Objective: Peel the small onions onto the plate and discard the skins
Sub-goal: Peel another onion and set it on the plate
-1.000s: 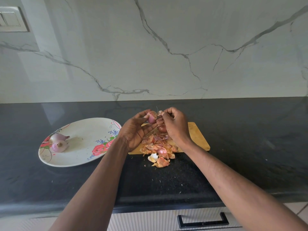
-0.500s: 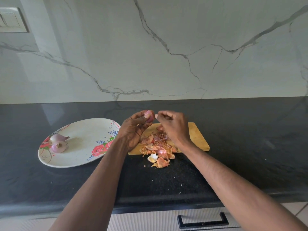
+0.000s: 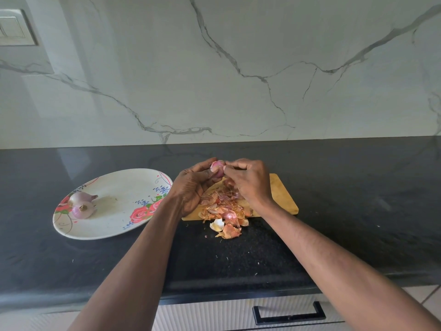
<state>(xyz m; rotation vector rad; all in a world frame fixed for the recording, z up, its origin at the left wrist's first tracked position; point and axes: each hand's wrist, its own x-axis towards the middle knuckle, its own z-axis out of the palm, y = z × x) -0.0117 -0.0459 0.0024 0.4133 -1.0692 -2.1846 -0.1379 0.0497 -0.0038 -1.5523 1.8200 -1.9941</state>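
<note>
Above the far edge of the wooden cutting board [image 3: 282, 194], the left hand [image 3: 191, 187] has its grip curled round a small pink onion [image 3: 218, 168], thumb and fingers cupping it. The right hand [image 3: 248, 180] meets it from the other side, its fingertips pinching at the onion's top. A heap of loose onion skins [image 3: 224, 211] covers the board's near-left part and spills over its front edge onto the black surface [image 3: 358, 211]. Toward the left edge of the surface sits a floral plate [image 3: 119, 225] with two peeled onions [image 3: 82, 204] touching at its left rim. No writing is readable anywhere.
</note>
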